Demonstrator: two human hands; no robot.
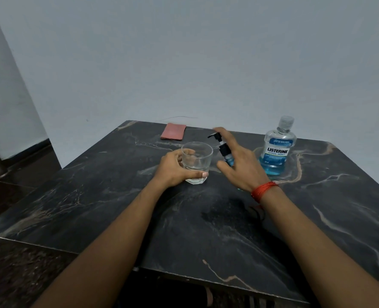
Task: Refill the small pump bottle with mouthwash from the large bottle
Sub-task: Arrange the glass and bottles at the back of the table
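Note:
The small pump bottle (224, 150) has a black pump head and blue liquid inside, and it leans to the left at the middle of the table. My right hand (243, 165) is wrapped loosely around it, with the index finger over the pump head and the thumb against its lower body; the hand hides its base. My left hand (174, 170) grips a clear glass tumbler (198, 160) that stands on the table just left of the pump bottle. The large mouthwash bottle (277, 150), capped and partly full of blue liquid, stands upright to the right, apart from both hands.
The dark marble table (206, 223) stands against a pale wall. A folded pink cloth (173, 131) lies near its far edge, left of centre. A red thread band is tied on my right wrist. The floor drops off to the left of the table.

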